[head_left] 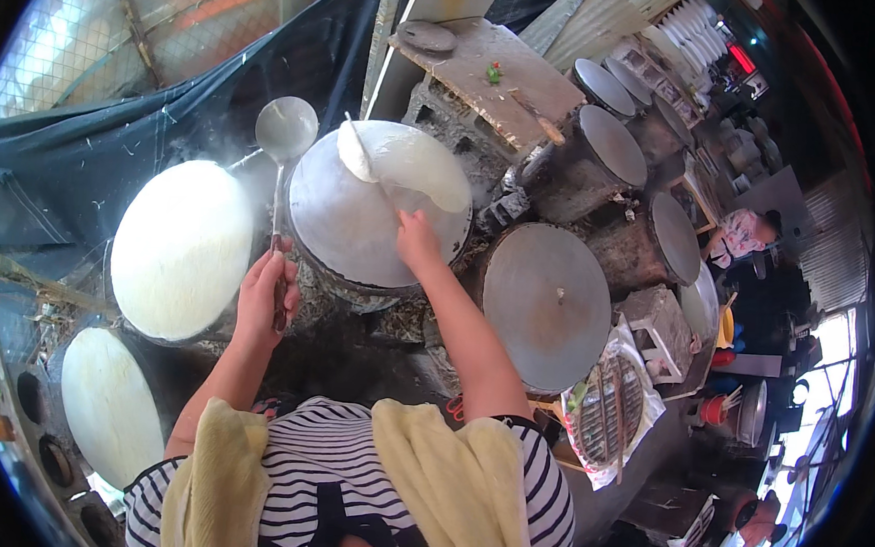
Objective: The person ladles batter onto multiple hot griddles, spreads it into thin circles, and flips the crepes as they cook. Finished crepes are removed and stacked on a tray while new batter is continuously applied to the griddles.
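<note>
My left hand (268, 293) is closed around the handle of a long metal ladle (286, 129), which is held upright with its round bowl between two griddles. My right hand (420, 237) grips the handle of a spreader (357, 153), whose pale head lies over the middle griddle (334, 247). A white layer of batter (424, 159) covers part of that griddle's far side, leaving bare metal nearer me. To the left, a griddle (179, 248) is coated with a white sheet, and another coated one (104, 404) sits below it.
Bare round griddles (540, 310) on blackened block stoves line the right. A board (480, 71) sits behind, and a tray with a rack (610, 404) is beside me. Dark sheeting (53, 170) hangs at the left. Another person (735, 237) is farther right.
</note>
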`<action>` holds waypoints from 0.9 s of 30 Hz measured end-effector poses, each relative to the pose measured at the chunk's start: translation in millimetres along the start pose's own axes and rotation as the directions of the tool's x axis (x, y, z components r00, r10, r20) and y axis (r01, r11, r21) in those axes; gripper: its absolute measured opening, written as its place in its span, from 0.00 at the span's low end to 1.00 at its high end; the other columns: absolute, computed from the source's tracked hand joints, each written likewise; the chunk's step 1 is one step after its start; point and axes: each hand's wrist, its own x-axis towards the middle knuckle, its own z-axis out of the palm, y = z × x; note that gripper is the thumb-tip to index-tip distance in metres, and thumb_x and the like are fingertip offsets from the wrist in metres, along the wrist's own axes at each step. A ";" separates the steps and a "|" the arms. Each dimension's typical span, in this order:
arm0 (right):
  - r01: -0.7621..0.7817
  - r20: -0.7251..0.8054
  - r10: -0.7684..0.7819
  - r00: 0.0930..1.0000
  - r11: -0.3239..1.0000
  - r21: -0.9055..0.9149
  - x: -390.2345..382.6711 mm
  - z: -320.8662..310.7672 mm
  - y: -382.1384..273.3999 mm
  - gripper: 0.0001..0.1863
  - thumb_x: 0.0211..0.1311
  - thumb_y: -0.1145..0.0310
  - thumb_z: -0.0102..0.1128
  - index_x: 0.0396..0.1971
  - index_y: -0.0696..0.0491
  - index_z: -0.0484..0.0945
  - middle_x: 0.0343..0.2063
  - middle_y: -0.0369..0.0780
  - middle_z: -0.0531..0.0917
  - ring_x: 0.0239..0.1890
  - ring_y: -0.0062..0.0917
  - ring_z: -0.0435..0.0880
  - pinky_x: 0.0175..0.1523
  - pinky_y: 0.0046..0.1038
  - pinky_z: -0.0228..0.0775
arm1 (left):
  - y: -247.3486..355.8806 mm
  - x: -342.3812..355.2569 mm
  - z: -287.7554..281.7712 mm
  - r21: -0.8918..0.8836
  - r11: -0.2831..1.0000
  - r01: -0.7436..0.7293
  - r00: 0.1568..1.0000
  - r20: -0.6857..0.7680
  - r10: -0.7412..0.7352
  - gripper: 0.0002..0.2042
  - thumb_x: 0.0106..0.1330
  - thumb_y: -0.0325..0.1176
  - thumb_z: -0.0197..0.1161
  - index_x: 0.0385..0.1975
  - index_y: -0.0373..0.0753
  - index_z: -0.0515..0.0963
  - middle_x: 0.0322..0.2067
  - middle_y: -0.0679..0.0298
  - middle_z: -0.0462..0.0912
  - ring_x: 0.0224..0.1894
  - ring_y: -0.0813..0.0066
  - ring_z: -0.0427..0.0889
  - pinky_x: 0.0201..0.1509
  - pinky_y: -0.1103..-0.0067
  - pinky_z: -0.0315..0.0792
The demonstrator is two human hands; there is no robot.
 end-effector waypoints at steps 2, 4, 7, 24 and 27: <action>0.044 0.014 -0.045 0.999 0.996 0.073 -21.6 -0.1 -1.8 0.17 0.58 0.70 0.48 0.49 0.47 0.73 0.42 0.45 0.73 0.43 0.42 0.77 0.45 0.41 0.70 | 0.9 1.4 1.5 0.011 1.000 -0.008 1.000 -0.006 0.008 0.17 0.70 0.38 0.46 0.53 0.35 0.64 0.26 0.69 0.69 0.14 0.84 0.65 0.12 0.86 0.58; 0.069 -0.004 -0.069 0.998 0.980 0.187 -37.9 -8.4 4.0 0.18 0.58 0.70 0.49 0.50 0.47 0.73 0.41 0.44 0.72 0.42 0.41 0.77 0.45 0.40 0.70 | 1.9 1.3 3.3 0.019 1.000 -0.020 1.000 -0.008 0.020 0.18 0.70 0.39 0.46 0.54 0.35 0.64 0.26 0.69 0.69 0.14 0.84 0.64 0.12 0.86 0.58; -0.028 -0.034 0.035 0.999 0.986 0.167 -48.1 -18.9 15.1 0.19 0.58 0.69 0.49 0.51 0.47 0.73 0.41 0.45 0.73 0.42 0.41 0.76 0.46 0.40 0.70 | 1.1 0.9 5.9 0.018 0.999 -0.027 1.000 -0.013 0.027 0.18 0.70 0.40 0.46 0.54 0.34 0.64 0.25 0.69 0.69 0.13 0.84 0.64 0.12 0.85 0.58; 0.289 0.133 -0.309 0.942 0.946 0.146 45.2 -37.0 45.0 0.18 0.56 0.70 0.49 0.48 0.49 0.76 0.38 0.50 0.75 0.44 0.44 0.75 0.49 0.37 0.68 | 0.7 -22.0 6.0 0.010 0.999 -0.036 0.991 -0.127 0.037 0.19 0.71 0.39 0.44 0.55 0.33 0.63 0.23 0.69 0.68 0.12 0.83 0.65 0.11 0.85 0.60; 0.332 0.222 -0.396 0.891 0.902 0.276 15.7 -55.0 68.3 0.19 0.55 0.71 0.51 0.49 0.50 0.76 0.37 0.48 0.76 0.44 0.41 0.75 0.50 0.34 0.67 | 5.8 -23.4 -1.2 -0.020 0.999 -0.038 0.994 -0.102 0.036 0.18 0.71 0.38 0.44 0.54 0.33 0.64 0.23 0.69 0.68 0.12 0.83 0.65 0.11 0.85 0.60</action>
